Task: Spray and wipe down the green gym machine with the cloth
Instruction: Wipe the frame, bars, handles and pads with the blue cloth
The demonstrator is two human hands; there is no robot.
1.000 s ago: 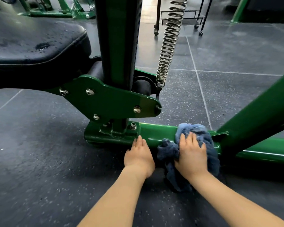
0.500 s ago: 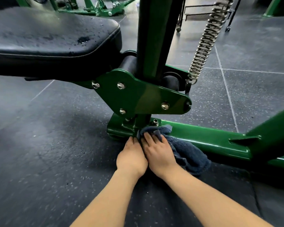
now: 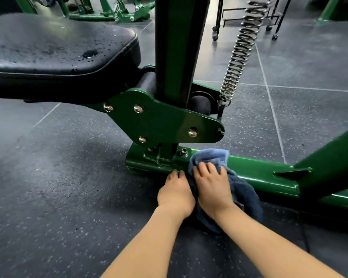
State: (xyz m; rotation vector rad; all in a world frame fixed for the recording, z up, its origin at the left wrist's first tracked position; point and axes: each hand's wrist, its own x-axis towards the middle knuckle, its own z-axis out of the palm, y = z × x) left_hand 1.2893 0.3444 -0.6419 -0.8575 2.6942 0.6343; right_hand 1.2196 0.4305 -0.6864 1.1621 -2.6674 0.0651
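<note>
The green gym machine has a low floor bar (image 3: 259,171), a bolted pivot plate (image 3: 165,121) and an upright post (image 3: 175,47). A blue cloth (image 3: 211,155) is draped over the floor bar just right of the post's base. My right hand (image 3: 211,185) presses flat on the cloth, fingers spread. My left hand (image 3: 175,191) rests beside it with its fingertips touching the bar's near side; it holds nothing. No spray bottle is in view.
A black padded seat (image 3: 58,53) with wet droplets overhangs the left. A steel spring (image 3: 239,51) runs up from the pivot. A green diagonal strut (image 3: 333,153) rises at right. Speckled rubber floor tiles (image 3: 58,197) surround the base; a wheeled rack (image 3: 249,17) stands behind.
My right hand slid the cloth left along the bar to the post's base, then a little back to the right. The left hand stayed against the bar.
</note>
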